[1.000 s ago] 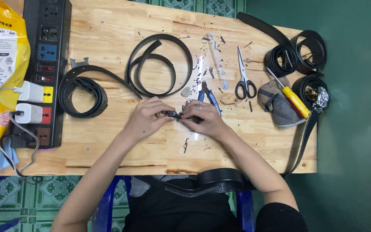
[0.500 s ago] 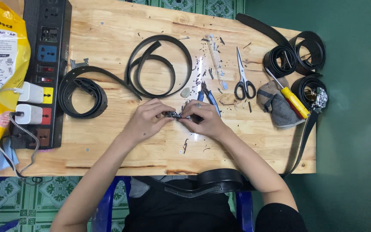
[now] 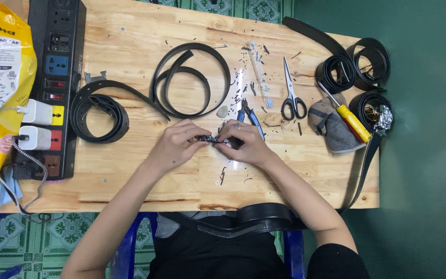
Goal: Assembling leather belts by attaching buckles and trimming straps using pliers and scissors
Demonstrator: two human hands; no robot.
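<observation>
Both hands are meeting at table centre: left hand [image 3: 177, 143] and right hand [image 3: 244, 145] are each pinching an end of a small dark metal buckle piece [image 3: 210, 139], fingers closed tight on it, just above the wooden table [image 3: 145, 181]. Blue-handled pliers [image 3: 249, 116] are lying just beyond the right hand. A loose black belt [image 3: 181, 82] is curling behind the hands, scissors [image 3: 291, 93] and a yellow-handled screwdriver [image 3: 351, 120] farther right.
</observation>
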